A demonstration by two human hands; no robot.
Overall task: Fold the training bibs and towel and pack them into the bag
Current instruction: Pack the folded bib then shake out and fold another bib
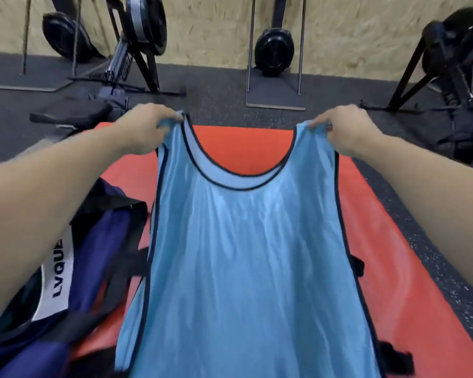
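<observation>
Bib (243,255) hangs from left hand (145,129) and right hand (344,129) shoulder grips.

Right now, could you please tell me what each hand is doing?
Left hand: fingers pinch one shoulder strap of the light blue bib.
Right hand: fingers pinch the bib's other shoulder strap.

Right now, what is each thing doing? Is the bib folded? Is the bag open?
Light blue bib: unfolded, held up spread out by its two shoulder straps.
Left hand: pinches the bib's left strap.
Right hand: pinches the bib's right strap.
Navy bag: lies on the left beside the bib; open or zipped, cannot tell.
Red mat: lies flat on the floor under the bib.
</observation>
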